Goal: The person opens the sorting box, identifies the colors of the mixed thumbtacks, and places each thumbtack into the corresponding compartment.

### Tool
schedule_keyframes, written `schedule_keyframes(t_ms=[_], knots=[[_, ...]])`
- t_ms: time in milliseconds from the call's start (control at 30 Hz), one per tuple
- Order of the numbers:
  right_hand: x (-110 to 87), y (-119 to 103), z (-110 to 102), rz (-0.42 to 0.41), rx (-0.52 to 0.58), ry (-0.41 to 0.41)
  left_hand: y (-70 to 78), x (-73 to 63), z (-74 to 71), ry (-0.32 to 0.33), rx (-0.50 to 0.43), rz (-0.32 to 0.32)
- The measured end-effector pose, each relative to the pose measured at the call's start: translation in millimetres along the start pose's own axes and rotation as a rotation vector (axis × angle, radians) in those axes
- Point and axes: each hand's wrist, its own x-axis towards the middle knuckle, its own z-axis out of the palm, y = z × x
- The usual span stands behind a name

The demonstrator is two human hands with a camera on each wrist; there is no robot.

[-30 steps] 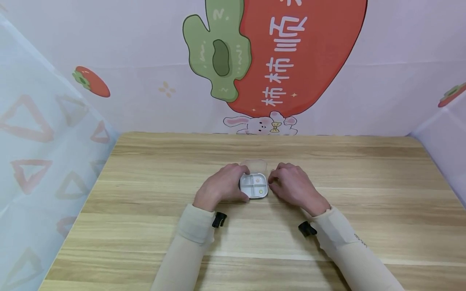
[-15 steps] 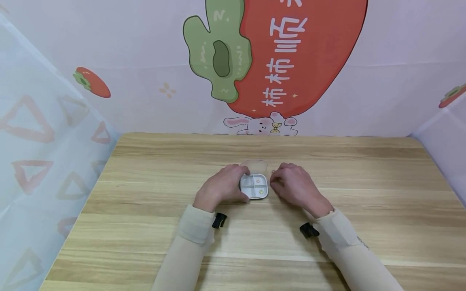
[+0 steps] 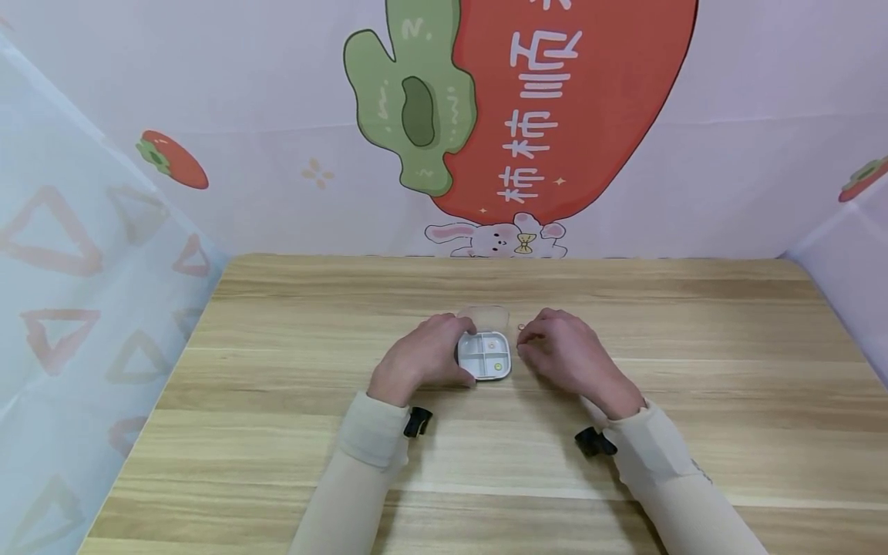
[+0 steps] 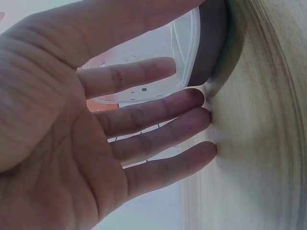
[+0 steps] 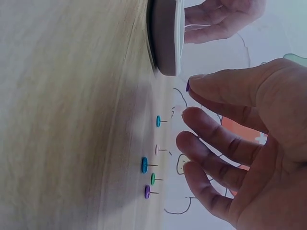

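A small white pill box [image 3: 472,364], split by a cross-shaped divider, sits with its clear lid [image 3: 489,317] folded back. My left hand [image 3: 422,354] holds its left side, thumb at the near corner and index finger at the far one. Tiny pieces, one reddish [image 3: 492,346] and one yellow-green [image 3: 498,367], lie in its right compartments. Just right of the box, my right hand [image 3: 567,354] pinches a small purple piece [image 5: 188,85] between thumb and index finger; most of it is hidden. Beyond these fingers, thumbtacks such as a blue one [image 5: 145,165] stand points up.
Several thumbtacks, among them a green one [image 5: 153,179] and a purple one [image 5: 147,192], are spread over the wooden table [image 3: 312,455] by the right hand. A printed cloth [image 3: 264,92] hangs behind the table's far edge.
My right hand has drawn slightly to the right, away from the box, and a small piece beyond its fingertips shows more fully. The left hand and box have stayed in place.
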Motion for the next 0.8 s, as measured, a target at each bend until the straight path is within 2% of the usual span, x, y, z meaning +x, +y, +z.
schedule_keyframes(t_ms=[433, 633, 800], knots=[[-2.3, -1, -5, 0.029, 0.081, -0.007, -0.2, 1.0, 3.8, 0.0, 0.006, 0.011], [-2.3, 0, -9, 0.06, 0.153, -0.015, -0.6, 1.0, 2.4, -0.012, -0.005, 0.015], [-1.7, 2, -10, 0.052, 0.214, -0.025, -2.1, 2.1, 1.6, -0.013, 0.002, 0.018]])
